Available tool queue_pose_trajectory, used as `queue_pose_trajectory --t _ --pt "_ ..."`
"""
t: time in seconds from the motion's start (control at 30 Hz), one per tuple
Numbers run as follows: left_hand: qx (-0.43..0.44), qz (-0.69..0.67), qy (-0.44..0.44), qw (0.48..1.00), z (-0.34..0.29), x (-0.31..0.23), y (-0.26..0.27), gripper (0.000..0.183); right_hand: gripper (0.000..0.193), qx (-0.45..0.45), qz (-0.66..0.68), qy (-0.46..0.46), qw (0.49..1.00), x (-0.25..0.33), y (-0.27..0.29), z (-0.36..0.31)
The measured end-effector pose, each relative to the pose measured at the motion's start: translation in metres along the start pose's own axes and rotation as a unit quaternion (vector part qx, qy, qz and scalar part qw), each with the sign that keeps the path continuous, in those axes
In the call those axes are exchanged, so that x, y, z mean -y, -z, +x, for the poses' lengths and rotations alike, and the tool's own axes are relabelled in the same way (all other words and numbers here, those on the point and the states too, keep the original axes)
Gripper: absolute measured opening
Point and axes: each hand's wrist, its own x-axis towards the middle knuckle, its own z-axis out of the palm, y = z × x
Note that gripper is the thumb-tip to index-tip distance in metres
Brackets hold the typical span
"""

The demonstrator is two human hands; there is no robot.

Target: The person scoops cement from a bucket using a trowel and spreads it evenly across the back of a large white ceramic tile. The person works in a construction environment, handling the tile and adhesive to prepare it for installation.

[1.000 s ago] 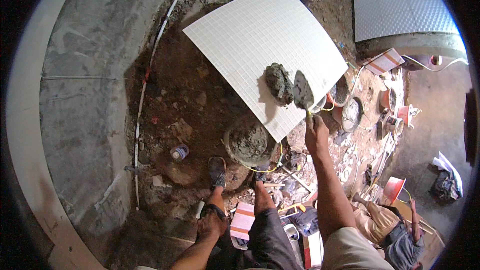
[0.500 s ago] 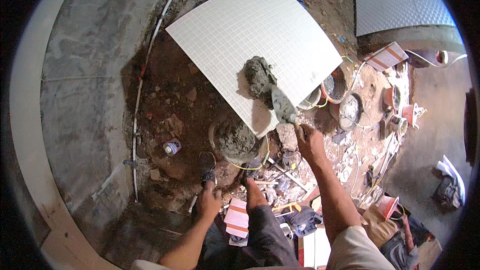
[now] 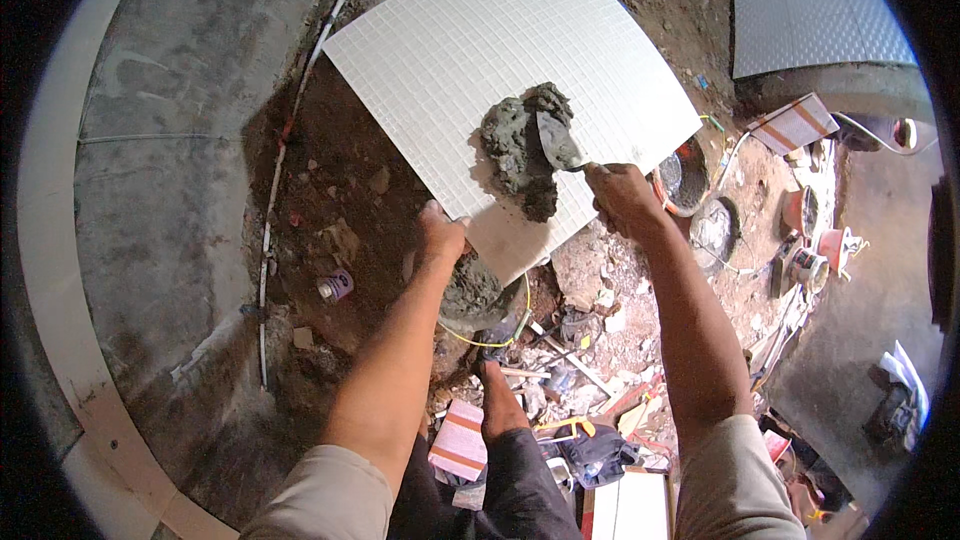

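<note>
- Left hand: we clamp it on the left edge of the white tile. If this grip slips, the tile may tilt or slide; its support is hidden from us.
- Tile position: it lies at the centre, grid side up, its near corner over the bucket. Heavy pressure there may crack it.
- Mortar: it sits in a lump on the tile. A hard push may drop some over the edge.
- Right hand: apart from the left, we close it around the handle of the trowel; the blade touches the mortar. Too steep an angle may scrape the tile.
- Far left: a white pipe crosses the soil; a can lies nearer us.
- Centre: the bucket blocks a step forward. A striped carton and rubble crowd our leg.
- Right: a round tub obstructs footing beyond our right arm.
</note>
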Motion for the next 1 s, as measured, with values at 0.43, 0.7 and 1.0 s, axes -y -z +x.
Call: queue_pose_trajectory --t 0.43,0.7,1.0 --pt "0.007 0.017 0.042 0.999 -0.025 -0.042 0.015 0.034 0.032 -0.052 -0.308 0.194 0.930 -0.033 -0.046 -0.091" --pt "0.017 0.011 0.038 0.999 -0.029 -0.054 0.006 0.038 0.030 -0.146 -0.171 0.141 0.964 -0.060 -0.025 -0.048" --pt "0.055 -0.041 0.020 0.997 -0.033 -0.055 0.023 0.028 0.043 -0.005 0.166 -0.070 0.984 -0.044 -0.066 -0.092"
